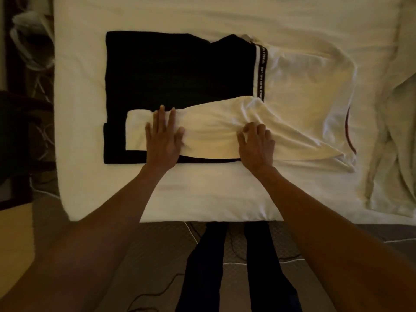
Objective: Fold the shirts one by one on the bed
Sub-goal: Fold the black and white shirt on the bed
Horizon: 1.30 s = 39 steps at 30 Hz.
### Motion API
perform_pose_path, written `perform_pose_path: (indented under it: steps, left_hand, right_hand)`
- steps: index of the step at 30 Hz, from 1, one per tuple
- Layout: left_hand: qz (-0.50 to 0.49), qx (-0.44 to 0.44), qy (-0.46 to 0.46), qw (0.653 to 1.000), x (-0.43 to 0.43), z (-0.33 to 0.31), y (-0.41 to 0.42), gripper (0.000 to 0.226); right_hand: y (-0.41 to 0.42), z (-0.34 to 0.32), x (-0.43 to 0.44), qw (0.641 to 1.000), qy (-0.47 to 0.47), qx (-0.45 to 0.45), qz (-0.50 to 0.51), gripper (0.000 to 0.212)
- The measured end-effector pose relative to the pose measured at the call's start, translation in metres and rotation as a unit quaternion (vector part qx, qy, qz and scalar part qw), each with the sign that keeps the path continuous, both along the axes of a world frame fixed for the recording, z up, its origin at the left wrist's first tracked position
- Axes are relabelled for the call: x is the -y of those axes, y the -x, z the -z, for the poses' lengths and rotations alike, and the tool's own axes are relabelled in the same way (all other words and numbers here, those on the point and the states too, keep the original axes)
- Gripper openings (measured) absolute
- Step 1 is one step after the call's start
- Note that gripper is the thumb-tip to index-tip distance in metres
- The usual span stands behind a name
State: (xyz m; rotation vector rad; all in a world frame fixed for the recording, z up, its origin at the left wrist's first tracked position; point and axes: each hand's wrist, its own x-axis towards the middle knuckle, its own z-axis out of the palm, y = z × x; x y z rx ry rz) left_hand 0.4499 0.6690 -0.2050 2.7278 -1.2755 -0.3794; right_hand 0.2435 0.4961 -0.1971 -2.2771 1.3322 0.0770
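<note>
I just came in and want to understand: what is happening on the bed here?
A person is folding a black-and-white shirt on the bed. Its white sleeve is laid across the black body. The left hand presses flat on the sleeve; the right hand grips bunched cloth there.

The black-and-white cloth shirt [180, 73] looks soft and matt; the bed's cream cotton sheet [202, 194] lies matt, lightly creased.
</note>
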Motion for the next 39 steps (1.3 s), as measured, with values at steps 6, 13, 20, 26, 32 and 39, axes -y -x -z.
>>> perform_pose_path:
  steps: [6,13,20,26,32,39]
  left_hand:
    - [-0.297,-0.045,0.058,0.952,-0.035,-0.023,-0.046,0.056]
    - [-0.41,-0.221,0.159,0.871,-0.031,-0.045,-0.081,0.026]
    - [-0.411,-0.275,0.183,0.85,-0.059,-0.056,-0.08,0.024]
    - [-0.363,-0.147,0.111,0.913,-0.071,-0.049,-0.061,0.03]
    - [-0.292,0.001,0.088,0.952,-0.042,-0.051,-0.06,0.036]
    - [-0.144,-0.08,0.181,0.97,0.113,-0.065,-0.064,0.019]
  right_hand:
    - [-0.035,-0.013,-0.015,0.988,-0.042,-0.134,0.063,0.085]
    - [-0.052,-0.022,-0.01,0.974,-0.11,-0.179,0.086,0.102]
    - [-0.055,-0.026,-0.009,0.968,-0.138,-0.189,0.089,0.106]
    - [-0.055,-0.03,-0.008,0.966,-0.147,-0.201,0.072,0.106]
    - [-0.053,-0.038,0.019,0.958,-0.185,-0.22,-0.009,0.094]
    - [-0.063,-0.07,0.138,0.995,-0.078,0.017,0.058,0.03]
